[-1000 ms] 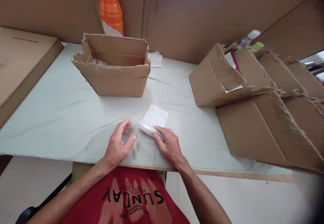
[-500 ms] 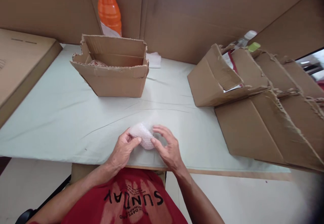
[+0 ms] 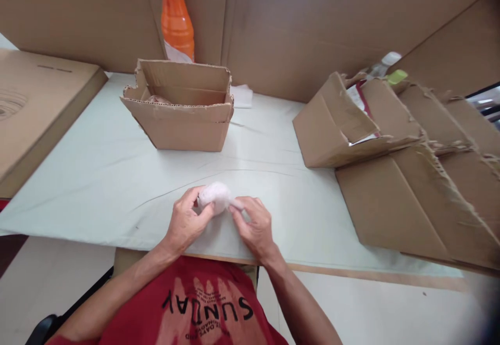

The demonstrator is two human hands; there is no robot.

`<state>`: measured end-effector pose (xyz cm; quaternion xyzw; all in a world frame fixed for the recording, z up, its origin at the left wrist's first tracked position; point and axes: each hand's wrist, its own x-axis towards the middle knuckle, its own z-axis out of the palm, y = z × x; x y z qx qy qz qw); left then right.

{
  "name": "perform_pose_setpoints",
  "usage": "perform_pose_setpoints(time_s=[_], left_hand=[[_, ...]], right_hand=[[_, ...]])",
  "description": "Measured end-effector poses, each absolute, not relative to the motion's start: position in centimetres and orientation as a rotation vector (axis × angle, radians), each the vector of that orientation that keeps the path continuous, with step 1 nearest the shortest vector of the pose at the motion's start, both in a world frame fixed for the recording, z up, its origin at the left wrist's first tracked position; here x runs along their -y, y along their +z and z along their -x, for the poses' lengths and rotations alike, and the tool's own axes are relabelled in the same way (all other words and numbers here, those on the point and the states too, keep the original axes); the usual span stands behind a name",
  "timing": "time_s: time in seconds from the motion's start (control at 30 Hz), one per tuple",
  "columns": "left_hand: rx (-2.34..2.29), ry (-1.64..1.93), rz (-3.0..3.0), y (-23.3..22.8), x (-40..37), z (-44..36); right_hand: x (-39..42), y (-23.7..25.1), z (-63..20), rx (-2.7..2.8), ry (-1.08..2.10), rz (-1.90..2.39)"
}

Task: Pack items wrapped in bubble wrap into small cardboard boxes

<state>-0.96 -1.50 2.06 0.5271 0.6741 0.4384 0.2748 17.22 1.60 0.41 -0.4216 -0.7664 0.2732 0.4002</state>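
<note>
A small bundle rolled in white bubble wrap rests on the pale green table cover near the front edge. My left hand grips its left side with thumb and fingers. My right hand pinches its right end, fingers curled around the loose wrap. What lies inside the wrap is hidden.
An open cardboard box stands behind my hands, with an orange bottle behind it. Torn, flattened cardboard boxes spread over the right side. A large flat carton lies at the left. Cardboard walls close off the back.
The bubble wrap sheet, flat a second ago, is now rolled into a tight bundle. My left hand has come in and taken hold of it, and both hands have closed on it.
</note>
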Motion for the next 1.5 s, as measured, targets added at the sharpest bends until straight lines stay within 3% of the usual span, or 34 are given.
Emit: perform_pose_setpoints(time_s=[0.1,0.4,0.53,0.63,0.9,1.07,1.3,1.5], left_hand=[[-1.839,1.257,-1.645,1.4,1.1,0.5],[-1.443,1.169,-2.029,0.2,3.6,-0.5],[-1.575,1.265,-1.921,0.9,2.9,0.6],[-1.579,1.124,-1.628,1.1,1.8,1.6],[-1.346,0.881,-1.339,1.5,0.5,2.7],[-1.304,0.878,-1.593,1.4,-0.4,3.3],[-1.672,1.564,-2.373,7.2,-6.0,10.2],[-1.847,1.460,-2.648,8.2,-10.1,14.5]], right_hand=[[-0.3,-0.3,-15.7,2.012,0.630,1.030],[-1.1,-0.7,-16.1,1.575,1.143,1.271],[-1.4,-1.0,-16.1,1.360,1.376,1.182],[-1.4,-0.8,-15.8,1.333,1.492,1.116],[-3.5,1.0,-17.9,1.711,1.455,1.136],[-6.0,4.0,-18.0,2.058,1.298,1.136],[-12.3,12.7,-18.9,1.955,0.741,1.073],[-19.9,18.3,-13.7,2.104,0.253,0.958]])
